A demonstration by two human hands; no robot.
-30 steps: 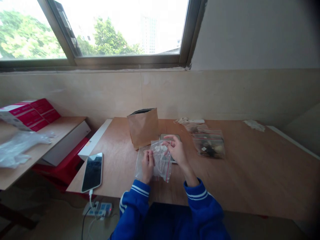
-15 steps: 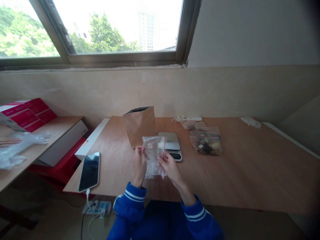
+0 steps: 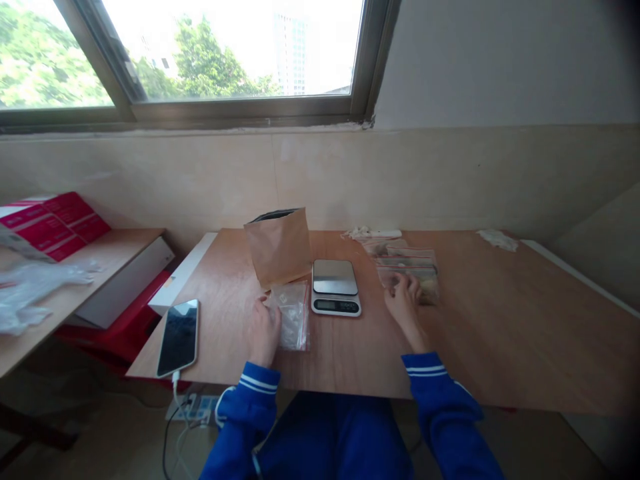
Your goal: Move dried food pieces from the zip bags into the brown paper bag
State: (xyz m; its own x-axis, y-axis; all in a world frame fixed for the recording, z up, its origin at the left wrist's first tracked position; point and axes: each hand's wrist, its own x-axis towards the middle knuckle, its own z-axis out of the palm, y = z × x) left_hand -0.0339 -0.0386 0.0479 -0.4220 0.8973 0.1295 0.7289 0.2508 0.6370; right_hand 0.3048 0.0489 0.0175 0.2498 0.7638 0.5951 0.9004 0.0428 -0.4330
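Your left hand (image 3: 263, 331) lies flat with its fingers spread over the near edge of a small clear zip bag (image 3: 293, 315), pinning it to the wooden table (image 3: 500, 333) just left of the kitchen scale (image 3: 335, 287). Your right hand (image 3: 404, 301) is out at the stack of filled bags (image 3: 407, 267) to the right of the scale, fingers curled on the nearest one; whether they pinch it or only rest on it cannot be told from here. The bag under your left hand looks almost empty, thin and limp, so expect it to be feather-light, slippery on the wood and quick to fold or slide; the stiffer strip along its red zip edge is likely the surest place to pinch. The filled bags look plumper and should sit steadier, though their film will be just as slick. Counting: one scale, one brown paper bag (image 3: 279, 245) standing open behind the clear bag, one phone (image 3: 178, 337) lying on its cable at the left table edge, one flat bag under your left hand, and at least three bags in the right-hand stack, though the overlap hides the exact number.
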